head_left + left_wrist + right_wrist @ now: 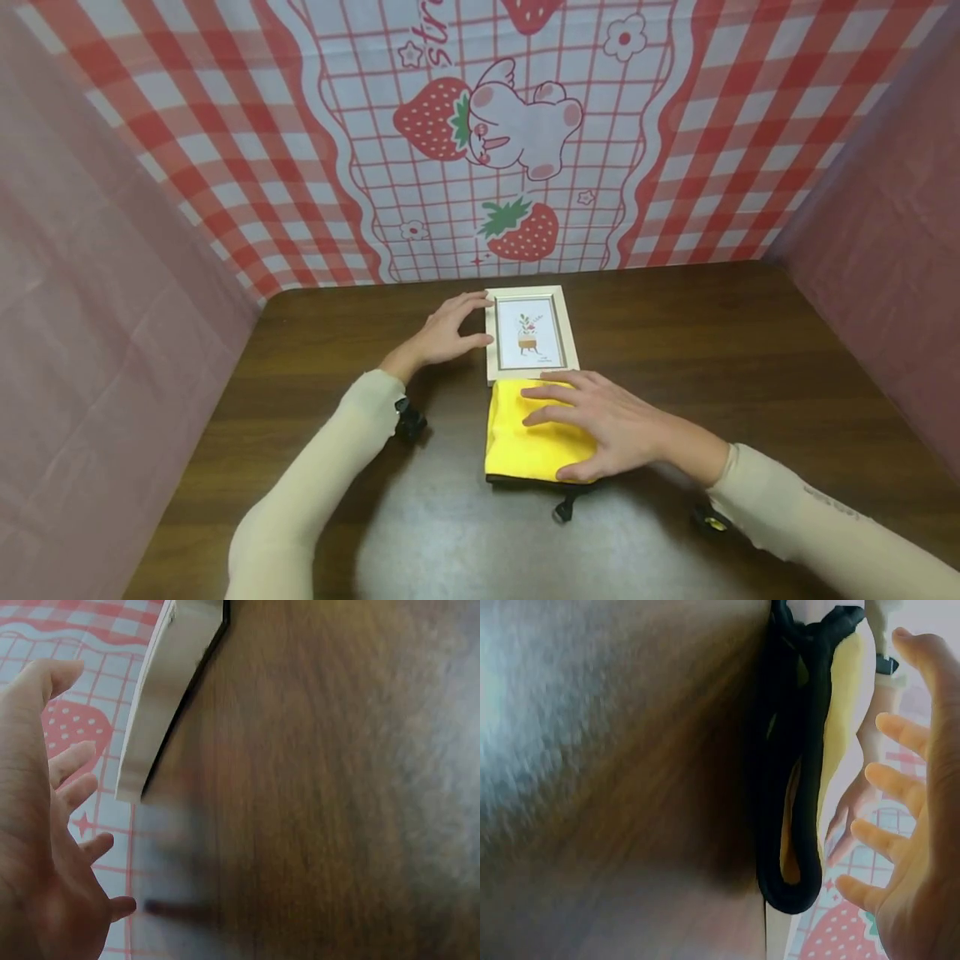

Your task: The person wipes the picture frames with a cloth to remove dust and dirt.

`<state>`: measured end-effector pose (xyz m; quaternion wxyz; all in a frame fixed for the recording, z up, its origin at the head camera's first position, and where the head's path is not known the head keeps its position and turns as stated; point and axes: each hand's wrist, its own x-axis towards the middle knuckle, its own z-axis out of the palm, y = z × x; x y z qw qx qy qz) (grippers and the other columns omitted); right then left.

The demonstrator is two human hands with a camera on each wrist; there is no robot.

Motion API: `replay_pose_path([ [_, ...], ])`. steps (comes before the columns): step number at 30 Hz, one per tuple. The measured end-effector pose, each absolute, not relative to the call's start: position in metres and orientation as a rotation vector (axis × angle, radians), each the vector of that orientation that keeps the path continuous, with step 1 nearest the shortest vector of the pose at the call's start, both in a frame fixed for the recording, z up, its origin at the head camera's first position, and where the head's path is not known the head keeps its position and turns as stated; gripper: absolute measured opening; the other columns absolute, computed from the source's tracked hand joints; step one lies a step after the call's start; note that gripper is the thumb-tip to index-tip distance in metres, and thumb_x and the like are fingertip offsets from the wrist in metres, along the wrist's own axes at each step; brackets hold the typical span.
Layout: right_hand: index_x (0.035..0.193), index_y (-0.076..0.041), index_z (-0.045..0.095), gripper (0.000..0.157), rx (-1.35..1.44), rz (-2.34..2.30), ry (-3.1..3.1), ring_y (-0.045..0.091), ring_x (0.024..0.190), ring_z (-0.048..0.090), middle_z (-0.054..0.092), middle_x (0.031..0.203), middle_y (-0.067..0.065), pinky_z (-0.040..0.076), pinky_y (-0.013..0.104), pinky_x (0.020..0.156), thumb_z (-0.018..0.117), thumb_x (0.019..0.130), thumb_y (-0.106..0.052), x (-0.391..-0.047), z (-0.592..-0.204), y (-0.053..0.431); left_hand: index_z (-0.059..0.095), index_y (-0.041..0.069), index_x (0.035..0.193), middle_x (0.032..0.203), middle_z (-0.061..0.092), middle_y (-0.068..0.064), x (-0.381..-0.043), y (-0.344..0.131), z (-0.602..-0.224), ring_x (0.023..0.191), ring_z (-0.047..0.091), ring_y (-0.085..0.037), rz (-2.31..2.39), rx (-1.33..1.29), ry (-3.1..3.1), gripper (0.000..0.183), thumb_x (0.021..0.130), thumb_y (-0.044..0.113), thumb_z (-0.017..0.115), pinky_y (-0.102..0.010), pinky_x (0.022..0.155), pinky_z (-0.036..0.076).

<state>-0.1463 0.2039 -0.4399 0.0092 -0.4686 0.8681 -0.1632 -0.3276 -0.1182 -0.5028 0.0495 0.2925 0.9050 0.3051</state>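
Observation:
A cream picture frame (529, 333) with a potted-plant print lies face up on the table. My left hand (446, 329) is at its left edge, fingers spread and slightly bent. In the left wrist view, a gap shows between that hand and the frame's side (169, 697). Just in front of the frame lies a yellow fabric pouch (517, 442) with black edging and a short black strap (566, 504). Over the pouch's right part hovers my right hand (607, 417), fingers spread. The right wrist view shows its fingers apart from the pouch's black-edged mouth (810, 780).
The dark wooden table (750, 358) extends to both sides. Behind it hangs a red checked cloth (525, 108) with strawberries, and pink cloth walls (97, 333) stand left and right. Each wrist carries a small black camera (408, 419).

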Motion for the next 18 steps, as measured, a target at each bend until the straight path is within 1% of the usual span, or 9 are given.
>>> replay_pose_path([
  [3, 0.151, -0.039, 0.068, 0.069, -1.459, -0.501, 2.703, 0.037, 0.159, 0.049, 0.056, 0.175, -0.003, 0.051, 0.068, 0.118, 0.085, 0.089, -0.062, -0.142, -0.44, 0.202, 0.053, 0.024, 0.167, 0.186, 0.036, -0.001, -0.319, -0.117, -0.49, 0.174, 0.027, -0.038, 0.962, 0.866, 2.732, 0.079, 0.101, 0.065, 0.07, -0.083, 0.133, 0.023],
  [5, 0.152, -0.041, 0.067, 0.07, -1.441, -0.489, 2.698, 0.038, 0.16, 0.048, 0.055, 0.176, -0.003, 0.051, 0.068, 0.118, 0.085, 0.088, -0.064, -0.139, -0.44, 0.201, 0.053, 0.025, 0.167, 0.187, 0.035, -0.001, -0.322, -0.117, -0.492, 0.174, 0.027, -0.039, 0.995, 0.852, 2.722, 0.079, 0.1, 0.064, 0.071, -0.084, 0.133, 0.021],
  [7, 0.153, -0.043, 0.066, 0.071, -1.422, -0.46, 2.695, 0.038, 0.161, 0.048, 0.054, 0.176, -0.003, 0.05, 0.069, 0.118, 0.083, 0.088, -0.065, -0.136, -0.441, 0.199, 0.053, 0.024, 0.167, 0.187, 0.034, -0.002, -0.318, -0.117, -0.484, 0.175, 0.025, -0.04, 1.002, 0.825, 2.697, 0.079, 0.099, 0.06, 0.073, -0.086, 0.134, 0.016],
  [12, 0.154, -0.043, 0.065, 0.072, -1.441, -0.372, 2.715, 0.041, 0.16, 0.05, 0.056, 0.175, -0.002, 0.051, 0.07, 0.117, 0.078, 0.09, -0.072, -0.131, -0.444, 0.195, 0.05, 0.021, 0.169, 0.19, 0.028, -0.003, -0.313, -0.115, -0.471, 0.177, 0.02, -0.042, 0.948, 0.791, 2.676, 0.079, 0.101, 0.052, 0.073, -0.086, 0.136, 0.009],
  [15, 0.156, -0.043, 0.064, 0.074, -1.451, -0.338, 2.714, 0.041, 0.16, 0.05, 0.056, 0.174, -0.003, 0.052, 0.071, 0.117, 0.075, 0.091, -0.076, -0.13, -0.446, 0.193, 0.047, 0.02, 0.171, 0.191, 0.023, -0.001, -0.311, -0.114, -0.464, 0.178, 0.016, -0.04, 0.904, 0.781, 2.664, 0.08, 0.101, 0.048, 0.073, -0.084, 0.137, 0.009],
  [18, 0.158, -0.043, 0.062, 0.076, -1.445, -0.299, 2.704, 0.041, 0.162, 0.049, 0.056, 0.175, -0.003, 0.051, 0.072, 0.117, 0.073, 0.091, -0.078, -0.129, -0.448, 0.192, 0.047, 0.02, 0.172, 0.192, 0.021, 0.0, -0.312, -0.114, -0.463, 0.178, 0.016, -0.04, 0.875, 0.78, 2.663, 0.08, 0.102, 0.048, 0.073, -0.084, 0.137, 0.01],
])
